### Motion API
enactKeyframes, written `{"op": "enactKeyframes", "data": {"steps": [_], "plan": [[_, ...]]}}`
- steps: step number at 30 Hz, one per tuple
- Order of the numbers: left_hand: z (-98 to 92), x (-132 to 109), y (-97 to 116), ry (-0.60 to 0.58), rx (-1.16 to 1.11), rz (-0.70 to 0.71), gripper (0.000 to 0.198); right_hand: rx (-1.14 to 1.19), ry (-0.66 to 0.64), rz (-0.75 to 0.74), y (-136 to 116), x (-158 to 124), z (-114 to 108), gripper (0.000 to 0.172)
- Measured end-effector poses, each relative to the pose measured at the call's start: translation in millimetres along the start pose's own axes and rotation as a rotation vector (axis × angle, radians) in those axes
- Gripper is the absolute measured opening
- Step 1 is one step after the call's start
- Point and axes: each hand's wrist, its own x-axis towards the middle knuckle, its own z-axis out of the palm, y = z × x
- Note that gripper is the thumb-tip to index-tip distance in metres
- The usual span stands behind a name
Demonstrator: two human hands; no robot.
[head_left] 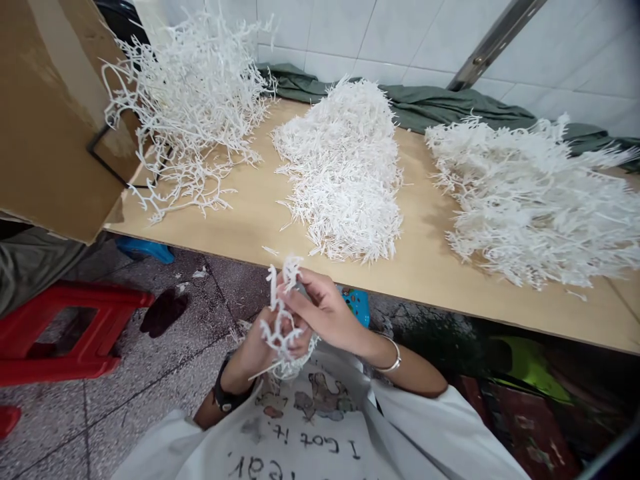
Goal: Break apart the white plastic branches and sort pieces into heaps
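A white plastic sprig (280, 313), branched like coral, stands nearly upright between the person's two hands, below the near edge of the surface (430, 267) and above the lap. Its long axis runs up and down, the tip by the surface edge and the foot down in the palms. The left hand (260, 350), with a dark watch at the wrist, has its grip closed around the lower branches, together with what looks like a small bundle of similar white pieces. The right hand (325, 310), a bangle at its wrist, comes in from the right and pinches the sprig higher up, fingers pressed together on the stem. Both hands touch it; the right sits nearer the tip.

On the pale wooden surface lie three white heaps: a loose tangle of bare branched frames (190, 100) toward the far left corner, a dense mound of short spiky pieces (345, 173) in the middle, and a wide heap (540, 200) toward the right edge. A cardboard box (45, 113) leans at the left edge. A green cloth (440, 107) runs along the far edge under a white tiled wall. A red stool (70, 333) stands on the speckled floor.
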Motion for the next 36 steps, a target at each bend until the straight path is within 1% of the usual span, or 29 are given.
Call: {"op": "enactKeyframes", "data": {"steps": [2, 3, 5, 6, 7, 8, 10, 11, 12, 15, 17, 19, 22, 25, 28, 30, 32, 33, 34, 36], "plan": [[-1.1, -6, 0, 0.108, 0.051, 0.165, 0.030, -0.184, 0.068, -0.120, -4, -5, -2, 0.029], [-1.7, -8, 1, 0.158, 0.086, 0.282, 0.026, -0.302, 0.083, -0.192, -6, -7, -2, 0.029], [-2.5, -13, 5, 0.215, 0.218, 0.558, 0.032, -0.543, 0.098, -0.313, -10, -10, -2, 0.028], [-2.3, -15, 8, 0.220, 0.318, 0.666, 0.036, -0.642, 0.105, -0.358, -10, -10, -1, 0.028], [-1.7, -16, 11, 0.212, 0.428, 0.730, 0.037, -0.723, 0.114, -0.390, -9, -11, 0, 0.029], [-0.4, -18, 13, 0.212, 0.539, 0.751, 0.034, -0.782, 0.124, -0.411, -7, -11, 2, 0.031], [3.1, -19, 15, 0.230, 0.724, 0.722, 0.021, -0.846, 0.150, -0.428, 0, -11, 4, 0.038], [5.1, -19, 15, 0.236, 0.777, 0.705, 0.020, -0.861, 0.167, -0.430, 4, -11, 5, 0.043], [7.0, -19, 15, 0.235, 0.799, 0.698, 0.023, -0.875, 0.183, -0.430, 9, -11, 6, 0.049], [10.2, -18, 13, 0.263, 0.738, 0.659, 0.032, -0.929, 0.182, -0.456, 23, -12, 8, 0.070], [9.4, -19, 13, 0.289, 0.679, 0.595, 0.034, -0.944, 0.152, -0.456, 28, -13, 8, 0.077], [6.4, -19, 14, 0.281, 0.636, 0.501, 0.035, -0.928, 0.124, -0.404, 29, -14, 8, 0.075], [0.9, -18, 17, 0.244, 0.590, 0.380, 0.035, -0.875, 0.102, -0.268, 26, -13, 6, 0.069], [-1.0, -15, 18, 0.268, 0.584, 0.381, 0.033, -0.784, 0.052, -0.140, 24, -11, 4, 0.065], [2.6, -14, 15, 0.260, 0.575, 0.396, 0.038, -0.593, -0.010, -0.102, 25, -10, 3, 0.064], [6.1, -14, 15, 0.223, 0.576, 0.387, 0.042, -0.491, 0.033, -0.106, 26, -9, 3, 0.061], [8.4, -15, 14, 0.222, 0.603, 0.407, 0.043, -0.476, 0.124, -0.113, 25, -7, 0, 0.056], [8.7, -16, 14, 0.231, 0.618, 0.418, 0.043, -0.472, 0.143, -0.110, 25, -7, -2, 0.053], [8.6, -16, 14, 0.240, 0.626, 0.419, 0.043, -0.441, 0.102, -0.097, 24, -7, -5, 0.052], [7.7, -18, 14, 0.227, 0.626, 0.375, 0.043, -0.302, -0.107, -0.043, 23, -7, -13, 0.049]]}}
